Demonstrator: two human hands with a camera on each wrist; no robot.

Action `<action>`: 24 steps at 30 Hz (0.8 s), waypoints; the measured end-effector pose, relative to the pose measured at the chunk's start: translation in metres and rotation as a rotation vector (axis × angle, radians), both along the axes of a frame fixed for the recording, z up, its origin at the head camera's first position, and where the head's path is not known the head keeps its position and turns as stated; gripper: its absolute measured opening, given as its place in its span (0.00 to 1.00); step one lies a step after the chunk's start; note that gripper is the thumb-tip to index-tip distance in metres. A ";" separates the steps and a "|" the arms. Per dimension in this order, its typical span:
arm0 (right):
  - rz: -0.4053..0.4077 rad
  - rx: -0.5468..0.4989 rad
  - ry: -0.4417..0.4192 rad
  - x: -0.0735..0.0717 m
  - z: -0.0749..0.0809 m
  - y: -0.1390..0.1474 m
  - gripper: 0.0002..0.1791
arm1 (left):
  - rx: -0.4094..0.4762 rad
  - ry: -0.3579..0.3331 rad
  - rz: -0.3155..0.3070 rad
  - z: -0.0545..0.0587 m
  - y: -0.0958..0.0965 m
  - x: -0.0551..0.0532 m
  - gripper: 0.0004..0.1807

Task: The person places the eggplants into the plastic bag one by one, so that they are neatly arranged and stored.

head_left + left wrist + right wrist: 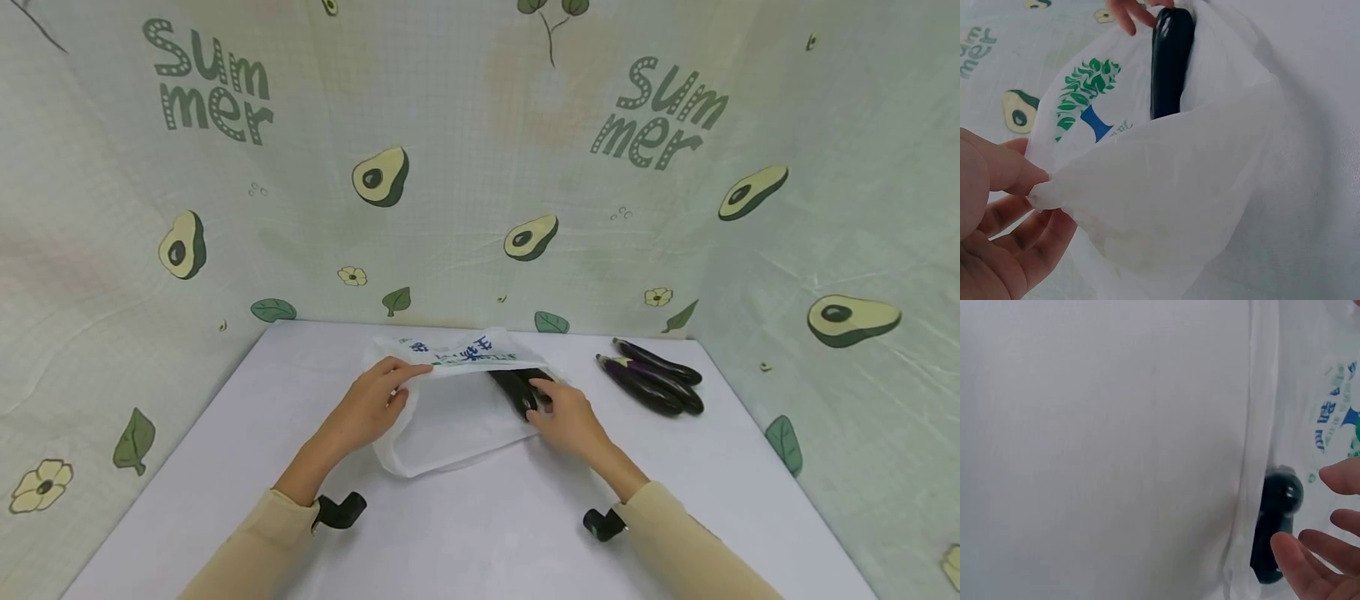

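Note:
A white plastic bag [457,421] with green and blue print lies on the table, its mouth facing me. My left hand [371,406] pinches the upper rim of the mouth and holds it raised, as the left wrist view also shows. Dark purple eggplants [513,392] lie inside the bag on its right side; two are partly visible. At their near ends is my right hand [572,421]. In the right wrist view its fingers [1329,550] are spread beside the eggplant ends [1282,494], not closed round them. The bag's upper layer hides the eggplants' far ends.
Several more eggplants [652,385] lie grouped on the white table [480,542], right of the bag. A cloth backdrop [450,108] printed with avocados and leaves encloses the back and both sides. A black wrist device [341,510] sits at each cuff.

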State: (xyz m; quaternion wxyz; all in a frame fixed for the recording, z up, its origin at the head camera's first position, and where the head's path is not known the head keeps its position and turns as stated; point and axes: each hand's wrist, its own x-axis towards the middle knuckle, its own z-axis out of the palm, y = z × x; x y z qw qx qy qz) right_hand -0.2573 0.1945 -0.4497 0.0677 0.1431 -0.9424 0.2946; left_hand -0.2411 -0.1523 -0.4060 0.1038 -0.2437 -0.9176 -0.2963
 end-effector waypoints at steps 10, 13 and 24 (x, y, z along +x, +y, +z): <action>0.060 0.089 0.101 0.011 0.025 0.075 0.23 | 0.005 -0.002 -0.011 0.000 -0.001 -0.002 0.29; 0.013 0.107 0.118 0.011 0.030 0.098 0.22 | 0.002 -0.005 -0.009 0.000 -0.001 -0.003 0.29; -0.053 0.180 0.068 0.001 0.040 0.160 0.29 | -0.006 0.000 -0.019 0.000 0.000 -0.004 0.28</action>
